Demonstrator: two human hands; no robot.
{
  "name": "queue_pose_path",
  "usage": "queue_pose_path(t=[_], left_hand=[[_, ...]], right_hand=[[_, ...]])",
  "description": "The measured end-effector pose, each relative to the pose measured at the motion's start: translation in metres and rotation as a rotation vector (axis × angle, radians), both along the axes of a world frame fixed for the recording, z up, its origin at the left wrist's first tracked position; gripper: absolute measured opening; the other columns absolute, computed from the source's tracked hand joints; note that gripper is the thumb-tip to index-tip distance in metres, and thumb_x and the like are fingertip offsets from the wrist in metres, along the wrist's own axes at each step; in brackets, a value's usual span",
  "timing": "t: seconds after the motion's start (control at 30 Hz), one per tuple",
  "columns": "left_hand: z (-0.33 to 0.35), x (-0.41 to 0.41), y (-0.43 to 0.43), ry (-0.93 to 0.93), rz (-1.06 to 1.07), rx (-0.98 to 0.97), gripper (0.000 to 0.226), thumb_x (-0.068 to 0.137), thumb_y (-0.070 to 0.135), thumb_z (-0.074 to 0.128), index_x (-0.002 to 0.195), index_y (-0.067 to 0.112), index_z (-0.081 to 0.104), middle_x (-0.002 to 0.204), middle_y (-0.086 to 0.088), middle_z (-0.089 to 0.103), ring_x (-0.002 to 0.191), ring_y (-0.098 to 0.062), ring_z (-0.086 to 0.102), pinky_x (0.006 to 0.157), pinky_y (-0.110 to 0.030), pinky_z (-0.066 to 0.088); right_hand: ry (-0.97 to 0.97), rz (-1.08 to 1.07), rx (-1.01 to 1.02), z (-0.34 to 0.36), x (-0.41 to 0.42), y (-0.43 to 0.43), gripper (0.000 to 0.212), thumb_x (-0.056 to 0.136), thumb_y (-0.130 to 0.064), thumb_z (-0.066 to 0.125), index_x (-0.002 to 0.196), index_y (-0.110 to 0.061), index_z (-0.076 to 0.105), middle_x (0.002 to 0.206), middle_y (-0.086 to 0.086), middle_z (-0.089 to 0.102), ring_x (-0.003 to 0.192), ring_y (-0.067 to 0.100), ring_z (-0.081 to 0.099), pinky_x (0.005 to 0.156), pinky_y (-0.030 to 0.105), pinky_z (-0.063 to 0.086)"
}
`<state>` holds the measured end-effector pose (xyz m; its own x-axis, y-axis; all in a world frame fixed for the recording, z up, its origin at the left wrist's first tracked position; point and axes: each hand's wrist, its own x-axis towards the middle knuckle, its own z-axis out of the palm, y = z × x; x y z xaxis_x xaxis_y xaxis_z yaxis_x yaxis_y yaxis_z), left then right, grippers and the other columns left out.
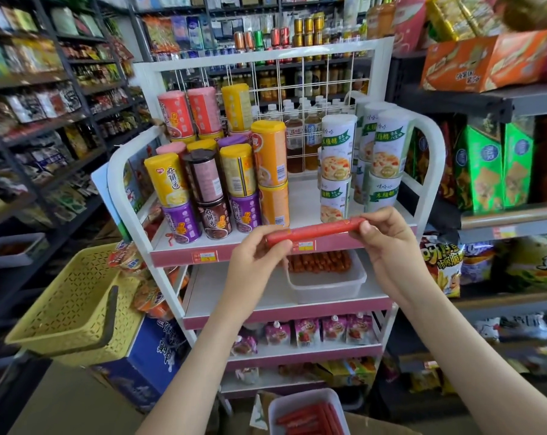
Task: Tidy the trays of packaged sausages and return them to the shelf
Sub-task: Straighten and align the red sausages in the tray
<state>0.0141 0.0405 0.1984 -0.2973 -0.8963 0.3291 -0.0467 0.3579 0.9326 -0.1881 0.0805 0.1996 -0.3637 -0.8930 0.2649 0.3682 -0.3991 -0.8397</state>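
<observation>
Both hands hold one red sausage (316,231) level before the rack: left hand (259,262) pinches one end, right hand (388,237) the other. With only fingertip grips, it may slip and miss the tray (327,285) on the shelf (234,296) below.

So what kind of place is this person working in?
Most likely a small grocery shop: a white rack of stacked cans, price tags on its shelf edges, and a yellow shopping basket beside it.
</observation>
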Motion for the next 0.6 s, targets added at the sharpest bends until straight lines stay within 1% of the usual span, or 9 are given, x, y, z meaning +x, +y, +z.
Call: queue_pose_path(t=[0.1, 0.17, 0.23, 0.3, 0.37, 0.43, 0.5, 0.57, 0.6], left_hand=[[0.003, -0.001, 0.007, 0.287, -0.041, 0.118, 0.018, 0.088, 0.008, 0.061, 0.106, 0.012, 0.063, 0.072, 0.003, 0.062, 0.071, -0.014, 0.06, 0.077, -0.025, 0.052], [0.003, -0.003, 0.01, 0.307, -0.047, 0.103, 0.024, 0.085, 0.013, 0.063, 0.109, 0.011, 0.063, 0.078, 0.003, 0.064, 0.077, -0.013, 0.061, 0.082, -0.027, 0.053], [0.003, -0.006, 0.015, 0.27, -0.069, 0.054, 0.031, 0.082, 0.02, 0.063, 0.111, 0.01, 0.063, 0.095, 0.001, 0.068, 0.091, -0.013, 0.063, 0.086, -0.024, 0.051], [0.003, -0.01, 0.02, 0.265, -0.085, 0.008, 0.026, 0.084, 0.017, 0.062, 0.108, 0.007, 0.063, 0.108, -0.004, 0.067, 0.103, -0.013, 0.063, 0.086, -0.021, 0.049], [0.003, -0.014, 0.023, 0.248, -0.077, -0.038, 0.017, 0.088, 0.009, 0.059, 0.103, 0.004, 0.061, 0.107, -0.007, 0.067, 0.103, -0.011, 0.063, 0.085, -0.019, 0.049], [0.003, -0.017, 0.025, 0.182, -0.061, -0.107, 0.013, 0.089, 0.013, 0.062, 0.101, 0.009, 0.061, 0.104, -0.003, 0.068, 0.1, -0.009, 0.064, 0.085, -0.018, 0.049], [0.001, -0.019, 0.025, 0.094, -0.026, -0.189, 0.015, 0.085, 0.029, 0.066, 0.097, 0.021, 0.062, 0.1, 0.006, 0.069, 0.097, -0.008, 0.065, 0.086, -0.021, 0.05], [0.0, -0.022, 0.025, 0.009, 0.032, -0.276, 0.016, 0.083, 0.037, 0.062, 0.095, 0.026, 0.062, 0.097, 0.01, 0.069, 0.093, -0.006, 0.066, 0.084, -0.021, 0.051], [0.0, -0.023, 0.026, -0.021, 0.059, -0.319, 0.015, 0.084, 0.037, 0.061, 0.095, 0.027, 0.061, 0.095, 0.009, 0.069, 0.091, -0.005, 0.065, 0.082, -0.02, 0.051]], right_hand=[[-0.114, 0.086, 0.008, -0.009, 0.003, -0.002, 0.015, 0.061, -0.017, 0.073, 0.071, -0.016, 0.062, 0.075, 0.0, 0.067, 0.075, 0.01, 0.065, 0.074, 0.02, 0.055], [-0.135, 0.135, 0.001, -0.016, 0.005, -0.003, 0.018, 0.057, -0.019, 0.077, 0.069, -0.018, 0.064, 0.079, 0.002, 0.068, 0.077, 0.011, 0.066, 0.077, 0.022, 0.055], [-0.147, 0.188, 0.001, -0.022, 0.007, -0.004, 0.029, 0.059, -0.019, 0.079, 0.077, -0.011, 0.057, 0.083, 0.005, 0.066, 0.08, 0.013, 0.065, 0.08, 0.025, 0.056], [-0.11, 0.209, 0.045, -0.025, 0.009, -0.003, 0.028, 0.064, -0.015, 0.073, 0.081, -0.008, 0.051, 0.081, 0.005, 0.064, 0.078, 0.014, 0.064, 0.078, 0.024, 0.056], [0.052, 0.174, 0.136, -0.026, 0.012, 0.0, 0.013, 0.078, -0.007, 0.065, 0.085, -0.006, 0.054, 0.08, 0.006, 0.063, 0.076, 0.016, 0.062, 0.078, 0.026, 0.054], [0.303, 0.096, 0.222, -0.025, 0.013, 0.003, 0.007, 0.088, -0.003, 0.06, 0.094, -0.007, 0.06, 0.085, 0.004, 0.065, 0.082, 0.015, 0.06, 0.08, 0.025, 0.05], [0.593, 0.002, 0.255, -0.021, 0.013, 0.006, 0.018, 0.089, -0.01, 0.064, 0.105, -0.018, 0.063, 0.1, -0.006, 0.065, 0.095, 0.008, 0.057, 0.083, 0.017, 0.046], [0.917, -0.094, 0.173, -0.013, 0.019, 0.01, 0.032, 0.084, -0.017, 0.07, 0.112, -0.029, 0.058, 0.11, -0.019, 0.058, 0.105, -0.001, 0.048, 0.088, 0.008, 0.037], [1.007, -0.113, 0.109, -0.009, 0.024, 0.013, 0.036, 0.082, -0.017, 0.072, 0.112, -0.03, 0.057, 0.109, -0.02, 0.056, 0.104, -0.002, 0.046, 0.087, 0.005, 0.035]])
